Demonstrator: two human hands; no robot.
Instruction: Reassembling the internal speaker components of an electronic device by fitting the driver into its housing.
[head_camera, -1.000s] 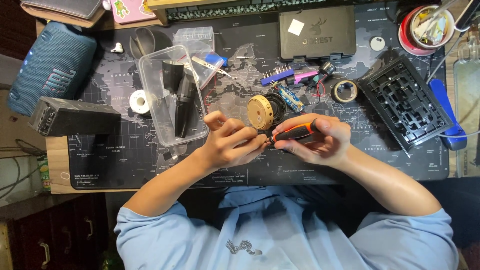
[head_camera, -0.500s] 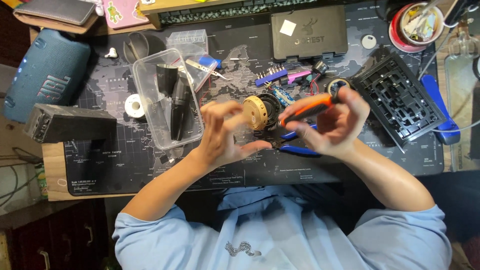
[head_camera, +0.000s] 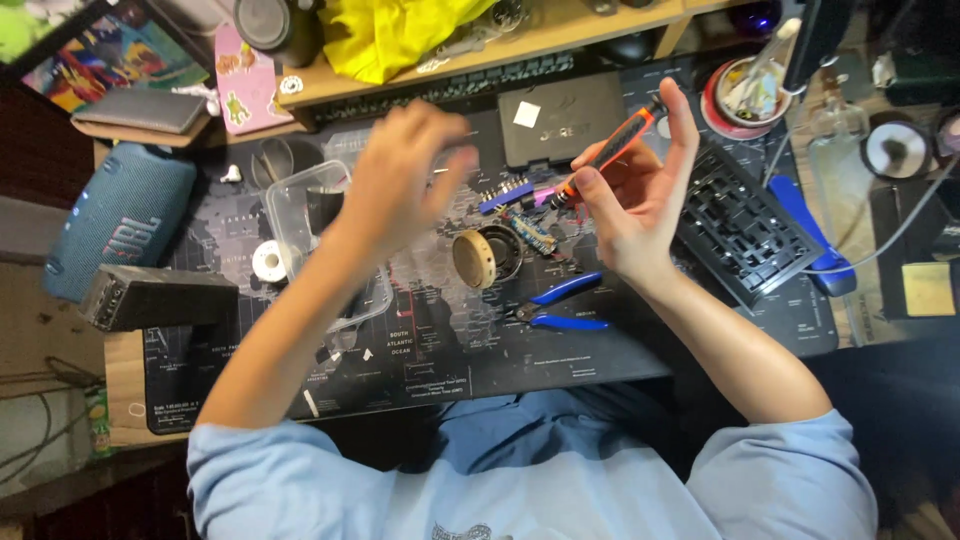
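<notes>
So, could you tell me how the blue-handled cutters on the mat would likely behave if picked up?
The blue-handled cutters lie flat on the desk mat with handles spread, so they probably won't roll. They look like rigid metal, likely fairly heavy for their size. The handles may swing at the pivot when lifted.

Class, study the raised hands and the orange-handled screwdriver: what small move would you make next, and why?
Probably bring the left hand across to the orange-handled screwdriver. The right hand holds it raised above the desk mat with its tip pointing left, while the left hand hovers empty and blurred near the clear plastic box.
</notes>
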